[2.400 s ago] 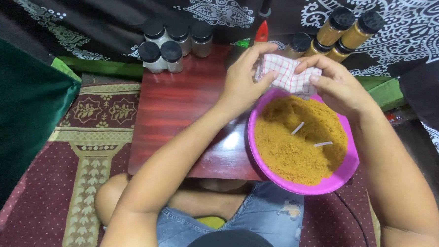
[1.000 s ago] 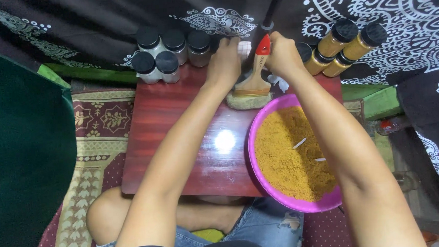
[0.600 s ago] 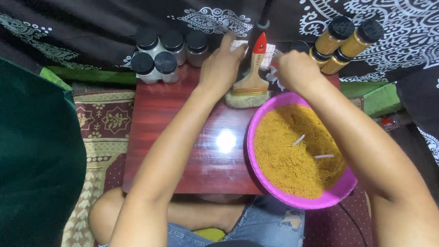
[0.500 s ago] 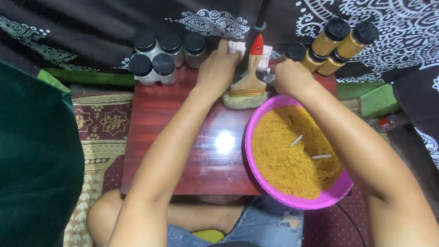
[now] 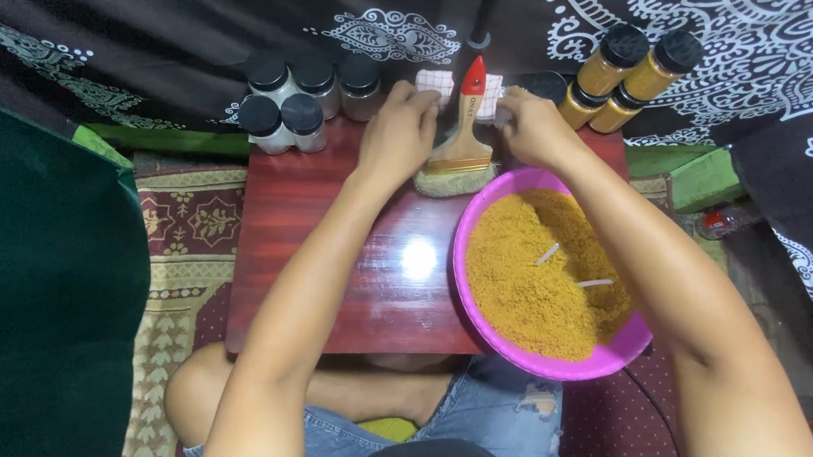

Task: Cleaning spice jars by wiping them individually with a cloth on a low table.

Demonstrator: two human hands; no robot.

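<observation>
My left hand [image 5: 400, 133] and my right hand [image 5: 532, 127] both pinch a red-and-white checked cloth [image 5: 439, 84] at the far edge of a small dark red wooden table [image 5: 334, 250]. A paintbrush [image 5: 462, 139] with a wooden handle, red tip and pale bristles lies on the table between my hands, partly over the cloth. Just in front of my right forearm sits a pink bowl [image 5: 484, 330] full of yellow-orange powder [image 5: 527, 278], with two small white sticks lying in it.
Several empty black-lidded jars [image 5: 300, 96] stand at the table's back left. Black-lidded jars filled with yellow powder [image 5: 633, 77] stand at the back right. A dark patterned cloth hangs behind. A green cushion [image 5: 44, 299] is at my left, patterned rugs lie below.
The checked cloth was held above the pink bowl; both hands carried it to the table's far edge beside the brush, where they now rest on it.
</observation>
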